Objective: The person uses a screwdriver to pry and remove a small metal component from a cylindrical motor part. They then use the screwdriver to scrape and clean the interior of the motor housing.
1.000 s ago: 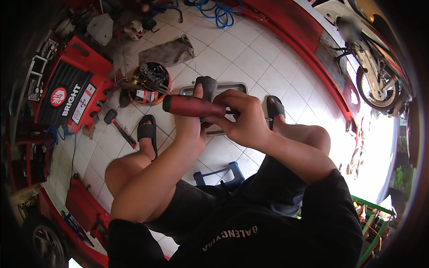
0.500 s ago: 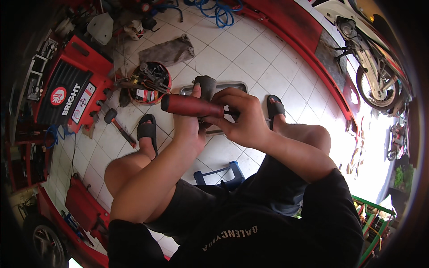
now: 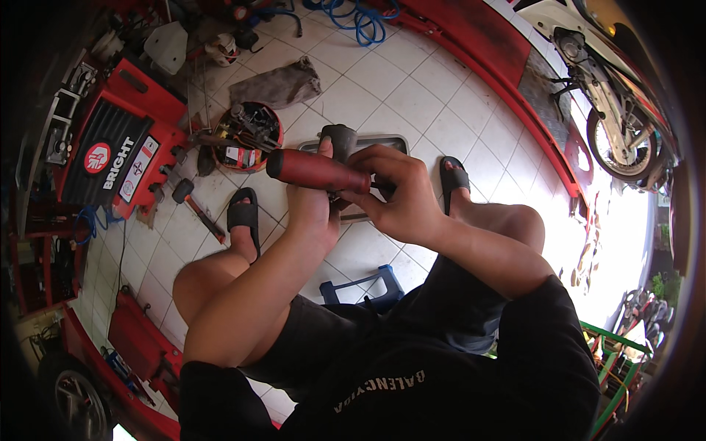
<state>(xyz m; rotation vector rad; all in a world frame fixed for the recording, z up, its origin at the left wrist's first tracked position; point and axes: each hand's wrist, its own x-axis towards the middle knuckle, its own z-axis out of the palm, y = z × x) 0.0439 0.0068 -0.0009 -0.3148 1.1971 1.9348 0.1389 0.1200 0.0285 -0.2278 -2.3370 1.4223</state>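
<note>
A screwdriver with a thick red handle and dark butt end (image 3: pixel 312 170) lies crosswise over my left wrist, its butt pointing left. My right hand (image 3: pixel 401 192) is closed around its front end and shaft, fingers curled; the tip is hidden. Under the handle, my left hand (image 3: pixel 312 202) grips a dark grey cylindrical part (image 3: pixel 340 140), its thumb against the part's side and its other fingers mostly out of sight. Both hands meet above a shallow metal tray (image 3: pixel 393 140) on the floor.
On the left are a hammer (image 3: pixel 197 209), a round red container of tools (image 3: pixel 273 121) and a red-black machine (image 3: pixel 110 151). A grey cloth (image 3: pixel 276 83) and blue hose (image 3: pixel 360 22) lie farther off. A blue frame (image 3: pixel 360 287) is between my legs; a motorcycle (image 3: pixel 614 95) stands right.
The screwdriver handle has shifted very slightly to the right. Both hands keep nearly the same place and grip.
</note>
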